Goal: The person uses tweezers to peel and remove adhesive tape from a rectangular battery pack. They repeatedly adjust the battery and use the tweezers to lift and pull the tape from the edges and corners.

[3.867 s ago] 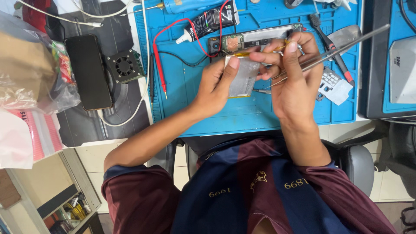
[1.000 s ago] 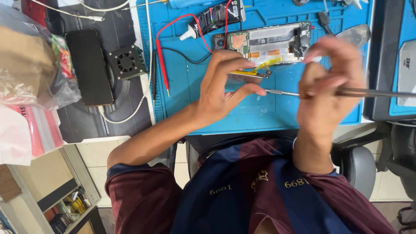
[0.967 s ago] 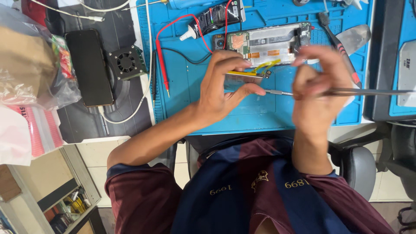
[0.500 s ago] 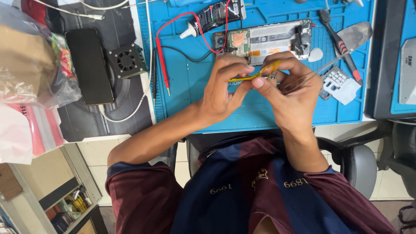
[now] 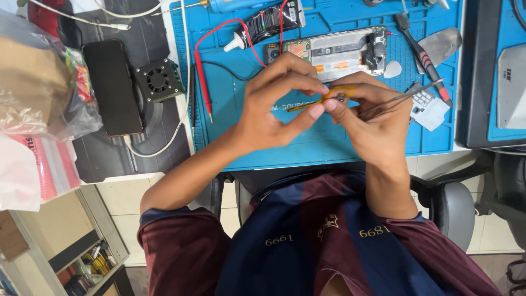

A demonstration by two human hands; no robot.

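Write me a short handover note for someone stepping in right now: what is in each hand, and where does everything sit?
Left hand: fingertips pinch a small yellow flex strip above the blue mat.
Right hand: holds metal tweezers, tips at the strip's end, meeting the left fingers.
Opened phone, back off and insides showing, lies on the mat beyond the hands. A red probe lead lies to its left, a screwdriver to its right. A black phone lies off the mat.
Done: phone opened. Left: the strip is out of the phone, in hand.
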